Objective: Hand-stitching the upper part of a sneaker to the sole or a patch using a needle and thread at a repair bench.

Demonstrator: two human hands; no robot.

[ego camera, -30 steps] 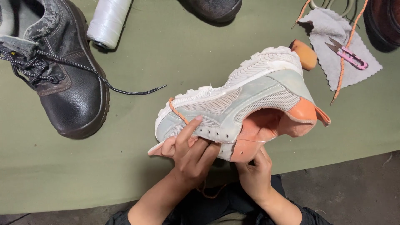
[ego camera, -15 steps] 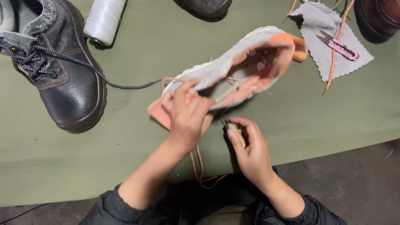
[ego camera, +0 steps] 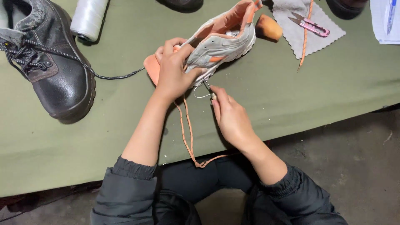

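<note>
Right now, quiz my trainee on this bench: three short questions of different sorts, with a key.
1. True or false: the left hand grips the grey sneaker.
2. What does the right hand hold at the sneaker's side? A) pink snips B) a hooked metal tool C) the spool
3. Fill in: the pink snips lie on a grey ____.

Key: 1 true. 2 B, the hooked tool; the white spool lies by the black boot. 3 cloth.
</note>
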